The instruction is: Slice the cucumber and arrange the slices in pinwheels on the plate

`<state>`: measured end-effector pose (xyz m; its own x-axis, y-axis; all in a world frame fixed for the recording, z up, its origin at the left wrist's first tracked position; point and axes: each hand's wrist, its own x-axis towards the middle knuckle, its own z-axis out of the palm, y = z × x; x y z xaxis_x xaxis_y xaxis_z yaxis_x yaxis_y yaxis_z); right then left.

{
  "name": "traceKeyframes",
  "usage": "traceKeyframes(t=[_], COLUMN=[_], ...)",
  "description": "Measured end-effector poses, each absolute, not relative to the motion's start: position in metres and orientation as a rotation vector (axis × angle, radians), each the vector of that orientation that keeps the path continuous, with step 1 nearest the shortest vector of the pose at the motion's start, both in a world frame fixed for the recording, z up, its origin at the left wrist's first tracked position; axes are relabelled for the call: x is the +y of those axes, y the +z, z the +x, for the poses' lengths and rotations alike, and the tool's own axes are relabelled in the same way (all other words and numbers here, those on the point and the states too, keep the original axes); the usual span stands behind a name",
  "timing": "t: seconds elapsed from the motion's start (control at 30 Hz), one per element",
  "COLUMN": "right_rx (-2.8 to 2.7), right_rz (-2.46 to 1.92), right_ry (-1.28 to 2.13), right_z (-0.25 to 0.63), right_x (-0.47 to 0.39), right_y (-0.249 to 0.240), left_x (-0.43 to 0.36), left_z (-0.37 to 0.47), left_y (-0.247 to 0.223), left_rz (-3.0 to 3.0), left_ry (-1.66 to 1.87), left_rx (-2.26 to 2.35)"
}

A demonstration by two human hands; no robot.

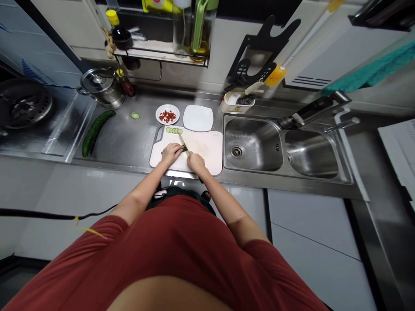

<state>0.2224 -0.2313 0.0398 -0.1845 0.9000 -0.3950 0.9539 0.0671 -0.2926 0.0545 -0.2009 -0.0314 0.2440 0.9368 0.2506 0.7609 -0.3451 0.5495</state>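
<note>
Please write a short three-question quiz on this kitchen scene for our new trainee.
1. Multiple choice: From the person's viewpoint, where is the long cucumber relative to the cutting board?
a) On top of it
b) To its left
c) To its right

2. True or false: The chopped red pieces lie on the round white plate.

3. Short answer: Which tool does the right hand hold?

Key: 1. b; 2. True; 3. A knife.
</note>
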Motion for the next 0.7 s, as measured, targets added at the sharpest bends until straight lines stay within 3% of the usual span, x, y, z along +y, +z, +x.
traceKeyframes(t=[0.7], right_rx=[2.208], right_rz=[1.908], right_ry=[-0.748], right_z=[0.217], right_x=[-0.221], right_y=[0.042], left_x=[-0.200], left_z=[0.055], left_y=[-0.037], left_rz=[2.271], left_ry=[0.851], left_rx=[1.583])
